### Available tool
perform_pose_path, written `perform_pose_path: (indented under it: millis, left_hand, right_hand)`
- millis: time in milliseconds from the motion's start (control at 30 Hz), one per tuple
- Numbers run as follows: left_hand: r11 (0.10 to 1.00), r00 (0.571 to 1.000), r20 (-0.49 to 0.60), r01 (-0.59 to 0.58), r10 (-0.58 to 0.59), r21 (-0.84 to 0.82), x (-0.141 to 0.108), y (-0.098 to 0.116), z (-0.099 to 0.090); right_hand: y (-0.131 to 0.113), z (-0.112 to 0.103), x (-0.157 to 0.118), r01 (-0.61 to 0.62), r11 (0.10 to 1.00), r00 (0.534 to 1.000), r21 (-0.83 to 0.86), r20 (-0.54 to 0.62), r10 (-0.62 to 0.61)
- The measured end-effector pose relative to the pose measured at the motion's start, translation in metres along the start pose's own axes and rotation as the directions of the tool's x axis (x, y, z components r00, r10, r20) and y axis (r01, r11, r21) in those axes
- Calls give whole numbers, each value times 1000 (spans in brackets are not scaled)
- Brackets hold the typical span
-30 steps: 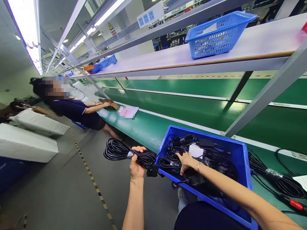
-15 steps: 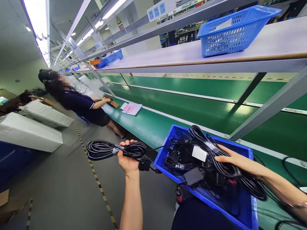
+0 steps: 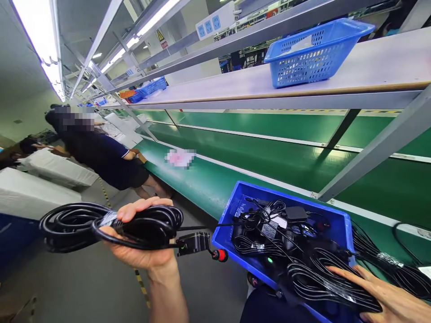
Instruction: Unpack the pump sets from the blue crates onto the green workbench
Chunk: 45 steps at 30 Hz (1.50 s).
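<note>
My left hand (image 3: 144,242) is closed around the taped middle of a coiled black cable (image 3: 72,224), held up to the left of the bin. From that coil hang a small black box (image 3: 195,243) with a green spot and a plug with a red ring (image 3: 221,255). My right hand (image 3: 384,287) grips another coiled black cable (image 3: 323,280) over the near right part of the blue bin (image 3: 232,204). Inside the bin lie several more black cable coils and a black power adapter (image 3: 296,214).
The bin stands on a green bench (image 3: 202,193), with another cable bundle (image 3: 387,260) to its right. A blue basket (image 3: 303,63) sits on the shelf above. Further left, a person (image 3: 101,152) stands at the bench, near white wrapped stacks (image 3: 37,190). A metal post (image 3: 373,148) slants behind the bin.
My left hand has come closer and moved left with its coil. My right hand has lowered its coil toward the bin's near right edge, uncovering more of the contents.
</note>
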<state>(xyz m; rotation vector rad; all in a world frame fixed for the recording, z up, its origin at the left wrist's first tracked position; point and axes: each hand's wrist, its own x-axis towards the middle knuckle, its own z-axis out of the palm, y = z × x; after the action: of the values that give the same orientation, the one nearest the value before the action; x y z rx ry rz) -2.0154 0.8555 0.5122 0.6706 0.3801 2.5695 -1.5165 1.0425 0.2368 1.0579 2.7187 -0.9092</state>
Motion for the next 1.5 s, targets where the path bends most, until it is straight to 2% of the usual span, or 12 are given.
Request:
perform_pose_path:
  millis: [100, 167, 233, 300, 433, 600, 767, 900, 1067, 1133, 1300, 1500]
  left_hand:
    - [999, 998, 40, 41, -40, -30, -11, -4, 16]
    - [997, 997, 58, 60, -58, -44, -19, -8, 23]
    - [997, 996, 60, 68, -65, -42, -25, -10, 28]
    - [998, 997, 46, 63, -62, -18, -29, -10, 30]
    - [997, 1000, -24, -10, 11, 75, -29, 1, 18]
    - [984, 991, -122, -27, 49, 178, -25, 22, -22]
    - [953, 960, -269, 6, 80, 303, -36, 27, -56]
    - [904, 919, -382, 78, 98, 420, -52, 30, -77]
    - [837, 885, -448, 149, 124, 526, -51, 50, -113]
    - [800, 875, -471, 203, 110, 564, -42, 58, -133]
    - [767, 857, -511, 372, -67, 523, -22, 57, -189]
    - [667, 841, -471, 514, -267, 540, -17, 37, -245]
  right_hand:
    - [-17, -27, 24, -52, 997, 970, -53, 237, 63]
    - [-40, -44, 51, -41, 998, 972, -41, 230, 50]
    - [-72, -52, 84, -10, 1000, 994, 6, 111, 9]
    - [-105, -46, 117, 48, 998, 996, 35, 78, -50]
    - [-148, -15, 159, 45, 990, 959, 135, 271, -81]
    - [-155, 6, 169, 26, 967, 959, 254, 267, -96]
    - [-161, -14, 180, -40, 874, 947, 484, 297, -122]
    - [-174, -15, 199, -75, 862, 963, 501, 262, -68]
    - [-196, 20, 194, -29, 935, 946, 354, 312, -89]
    - [-199, 24, 195, 26, 970, 966, 243, 244, -87]
    - [-177, -4, 248, 66, 992, 998, -107, -11, -67]
    - [-163, -10, 300, 117, 917, 988, -381, 139, -68]
